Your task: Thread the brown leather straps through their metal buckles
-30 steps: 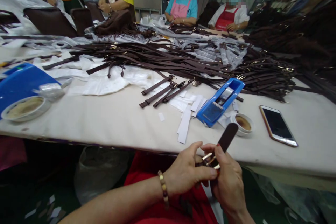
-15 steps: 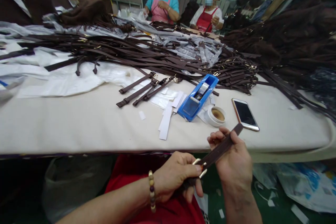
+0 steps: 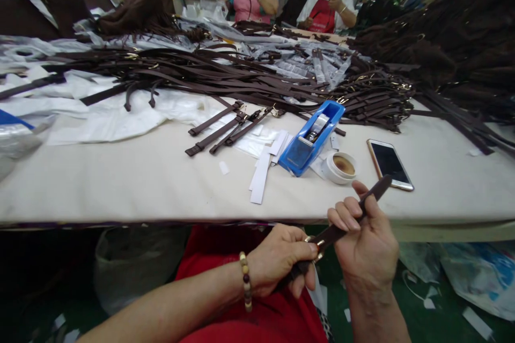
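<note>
A dark brown strap (image 3: 332, 234) with a gold-coloured buckle (image 3: 319, 250) runs slanting between my two hands, above my red-clad lap. My left hand (image 3: 287, 257) pinches it at the buckle, thumb on top. Farther up, the fingers of my right hand (image 3: 364, 230) are wrapped round the strap, and its rounded tip sticks out past them. On the table just beyond lie a phone (image 3: 390, 165) and an open round white tub (image 3: 339, 168) with something brown inside. Part of the strap under my left hand is hidden.
A blue tape dispenser (image 3: 311, 139) stands beside white paper strips (image 3: 261, 176). Several short buckled straps (image 3: 217, 134) lie to its left. Behind them stretches a heap of long brown straps (image 3: 225, 77) and plastic wrapping. Co-workers stand across the table (image 3: 120, 182).
My right hand's fingers have curled closed over the strap, where they were looser before. The strap has tilted slightly steeper. The whole view has shifted a little.
</note>
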`<state>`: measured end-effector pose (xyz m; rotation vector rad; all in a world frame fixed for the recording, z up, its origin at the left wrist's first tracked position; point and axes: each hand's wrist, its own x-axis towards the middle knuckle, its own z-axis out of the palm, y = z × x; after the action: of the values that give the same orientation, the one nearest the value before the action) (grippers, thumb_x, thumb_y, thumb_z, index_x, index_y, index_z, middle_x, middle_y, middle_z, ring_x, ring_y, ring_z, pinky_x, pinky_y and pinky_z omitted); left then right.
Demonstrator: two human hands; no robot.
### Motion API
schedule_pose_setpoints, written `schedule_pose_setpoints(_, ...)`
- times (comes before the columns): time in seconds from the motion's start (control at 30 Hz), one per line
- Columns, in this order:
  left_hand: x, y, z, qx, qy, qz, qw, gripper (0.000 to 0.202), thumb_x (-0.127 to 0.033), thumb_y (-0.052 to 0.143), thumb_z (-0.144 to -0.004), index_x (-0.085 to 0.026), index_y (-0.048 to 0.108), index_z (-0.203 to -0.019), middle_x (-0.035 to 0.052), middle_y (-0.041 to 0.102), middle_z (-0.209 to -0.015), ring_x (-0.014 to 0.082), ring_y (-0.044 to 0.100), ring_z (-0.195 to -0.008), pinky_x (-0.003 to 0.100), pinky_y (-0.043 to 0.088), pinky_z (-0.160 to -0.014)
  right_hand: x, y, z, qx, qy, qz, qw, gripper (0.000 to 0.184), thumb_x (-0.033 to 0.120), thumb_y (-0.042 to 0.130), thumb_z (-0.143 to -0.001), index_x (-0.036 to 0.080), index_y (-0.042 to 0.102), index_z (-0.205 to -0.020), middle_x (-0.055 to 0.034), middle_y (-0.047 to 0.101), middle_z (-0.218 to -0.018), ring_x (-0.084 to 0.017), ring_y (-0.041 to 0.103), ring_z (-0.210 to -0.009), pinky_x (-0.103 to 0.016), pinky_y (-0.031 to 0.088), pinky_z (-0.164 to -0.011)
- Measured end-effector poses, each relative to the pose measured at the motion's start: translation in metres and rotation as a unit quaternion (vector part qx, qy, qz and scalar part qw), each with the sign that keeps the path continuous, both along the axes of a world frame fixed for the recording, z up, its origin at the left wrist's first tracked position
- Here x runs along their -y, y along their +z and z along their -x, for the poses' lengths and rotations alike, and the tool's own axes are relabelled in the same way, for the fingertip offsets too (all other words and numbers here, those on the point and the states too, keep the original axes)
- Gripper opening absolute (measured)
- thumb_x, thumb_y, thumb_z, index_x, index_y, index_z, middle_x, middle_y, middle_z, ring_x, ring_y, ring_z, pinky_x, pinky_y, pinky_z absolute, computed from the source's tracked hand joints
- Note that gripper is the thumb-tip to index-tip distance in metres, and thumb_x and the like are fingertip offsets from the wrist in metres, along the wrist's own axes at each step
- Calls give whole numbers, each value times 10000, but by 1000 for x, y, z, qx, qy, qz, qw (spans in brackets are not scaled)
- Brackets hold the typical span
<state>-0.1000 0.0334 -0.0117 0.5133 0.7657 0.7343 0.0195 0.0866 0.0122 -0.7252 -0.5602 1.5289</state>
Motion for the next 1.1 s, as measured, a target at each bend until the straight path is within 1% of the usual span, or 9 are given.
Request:
schedule_pose_setpoints(0.07, 0, 0, 0, -8, 2, -3, 1000, 260, -365, 576, -641, -129, 480, -589, 6, 541, -431, 53, 379, -250, 130, 240, -257, 2, 0, 3, 1, -1, -6, 1000, 149, 238, 578, -804, 160, 582, -931, 85, 311, -567, -21, 249, -405, -112, 281, -397)
schedule_pose_setpoints(0.27, -1, 0, -1, -23, 11, -5, 1000, 217, -341, 544, -636, -139, 475, -592, 0, 529, -425, 56, 365, -246, 141, 212, -252, 8, 4, 12, 49, -19, -22, 998, 131, 255, 486, -865, 164, 578, -881, 80, 294, -538, -38, 192, -402, -142, 238, -387)
schedule_pose_setpoints(0.57, -5, -9, 6, -76, -26, -112, 990, 216, -359, 491, -732, -152, 491, -673, -44, 455, -483, 54, 350, -315, 165, 243, -312, 44, -14, 29, 181, 7, -62, 981, 169, 340, 482, -873, 203, 581, -879, 56, 376, -506, -84, 346, -434, -213, 304, -437)
schedule_pose_setpoints(0.67, -5, -10, 13, -188, -69, -217, 955, 194, -269, 563, -704, -152, 528, -854, -25, 516, -630, 78, 437, -462, 183, 324, -438, 39, -10, 23, 176, 10, -35, 984, 380, 537, 441, -847, 192, 600, -866, 53, 358, -501, -85, 303, -432, -221, 291, -440)
schedule_pose_setpoints(0.8, -1, -12, 15, -403, -65, -341, 847, 284, -251, 661, -701, -163, 567, -953, 8, 563, -724, 141, 499, -632, 223, 317, -554, 26, 1, 12, 177, 18, -28, 984, 661, 724, 327, -773, 156, 642, -898, 36, 348, -512, -89, 275, -452, -219, 286, -434)
schedule_pose_setpoints(0.87, 2, -15, 13, -441, -49, -382, 810, 184, -305, 609, -767, -153, 582, -868, 25, 572, -723, 151, 501, -649, 237, 309, -572, 23, 3, 7, 168, 23, -8, 985, 548, 666, 487, -748, 151, 654, -829, 40, 328, -525, -80, 257, -465, -199, 275, -426)
schedule_pose_setpoints(0.93, 4, -19, 13, -442, -35, -408, 798, 175, -312, 576, -793, -141, 577, -833, 33, 573, -731, 144, 489, -646, 238, 307, -577, 22, 0, -1, 150, 40, 23, 988, 354, 508, 663, -703, 158, 625, -672, 45, 309, -543, -74, 251, -482, -186, 285, -432)
schedule_pose_setpoints(1.0, 4, -21, 16, -425, -29, -401, 811, 169, -296, 556, -805, -131, 576, -838, 26, 561, -718, 127, 470, -618, 229, 303, -565, 21, -4, -11, 159, 63, 43, 984, 281, 357, 741, -649, 160, 564, -555, 34, 341, -572, -81, 300, -521, -192, 340, -477)
schedule_pose_setpoints(1.1, 4, -19, 24, -381, -35, -367, 848, 171, -284, 573, -790, -127, 584, -855, 4, 535, -705, 106, 455, -602, 210, 301, -554, 21, -10, -26, 245, 119, 54, 961, 234, 294, 764, -584, 160, 578, -536, -5, 445, -667, -125, 414, -661, -219, 406, -583)
